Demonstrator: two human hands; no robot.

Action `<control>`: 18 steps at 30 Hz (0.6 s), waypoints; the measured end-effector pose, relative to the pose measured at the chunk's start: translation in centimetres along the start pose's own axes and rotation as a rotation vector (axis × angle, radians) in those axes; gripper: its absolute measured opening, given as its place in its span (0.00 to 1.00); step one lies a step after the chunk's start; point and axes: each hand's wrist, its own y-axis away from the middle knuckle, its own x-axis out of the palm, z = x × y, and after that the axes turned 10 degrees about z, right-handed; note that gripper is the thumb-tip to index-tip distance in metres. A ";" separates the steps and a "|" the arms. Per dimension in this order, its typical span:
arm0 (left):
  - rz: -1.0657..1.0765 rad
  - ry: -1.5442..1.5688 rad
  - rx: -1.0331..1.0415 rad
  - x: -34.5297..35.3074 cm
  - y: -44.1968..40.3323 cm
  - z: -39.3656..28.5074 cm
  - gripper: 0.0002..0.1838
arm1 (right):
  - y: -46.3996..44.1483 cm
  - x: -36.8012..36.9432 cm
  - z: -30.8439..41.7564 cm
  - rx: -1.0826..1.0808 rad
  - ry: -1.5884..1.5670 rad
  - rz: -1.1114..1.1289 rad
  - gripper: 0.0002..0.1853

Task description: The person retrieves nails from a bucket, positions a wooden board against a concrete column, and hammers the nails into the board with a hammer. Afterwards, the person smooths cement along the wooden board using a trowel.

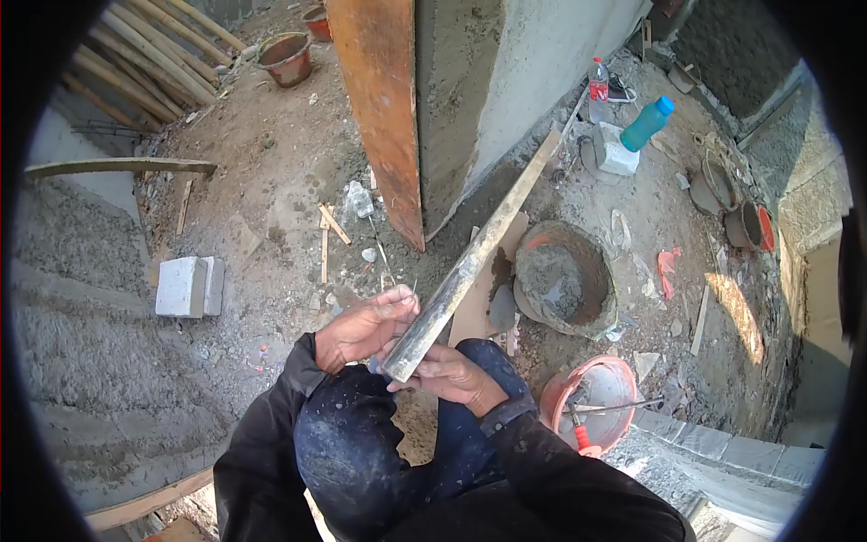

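A long, cement-stained wooden strip (pixel 474 262) runs from my lap up and right toward the wall corner. My right hand (pixel 454 375) is wrapped round its near end from below. On the strip's left side, my left hand (pixel 368 327) is raised with thumb and forefinger pinched on a thin nail (pixel 414 287). The fingers of my left hand are partly hidden behind the strip's near end.
A tub of wet mortar (pixel 591 294) and a pink bucket with tools (pixel 612 388) are at the right. A wooden board (pixel 384 108) covers the wall corner ahead. Blocks (pixel 181 287) lie left. A blue bottle (pixel 643 128) stands on a white block (pixel 616 154).
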 end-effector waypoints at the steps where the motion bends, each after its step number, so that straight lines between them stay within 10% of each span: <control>1: -0.031 -0.102 -0.022 0.0 0.1 0.4 0.09 | 0.2 -0.2 0.0 -0.008 0.007 0.006 0.36; 3: -0.127 -0.190 -0.054 -1.0 0.3 1.0 0.08 | 1.0 -1.2 0.4 0.309 0.234 -0.141 0.36; 6: -0.188 -0.247 -0.088 -0.6 0.5 0.8 0.07 | 2.4 -4.3 4.1 0.319 0.477 -0.352 0.36; 8: -0.203 -0.245 -0.095 0.4 0.1 0.7 0.06 | 1.2 -6.4 7.4 0.023 0.581 -0.901 0.37; 14: -0.386 -0.959 -0.157 -0.6 0.1 1.7 0.08 | -4.8 -23.4 17.5 -0.371 0.834 -1.184 0.32; 18: -0.409 -1.215 -0.064 -1.8 0.9 1.8 0.09 | -6.1 -25.3 19.4 -0.248 0.775 -1.170 0.21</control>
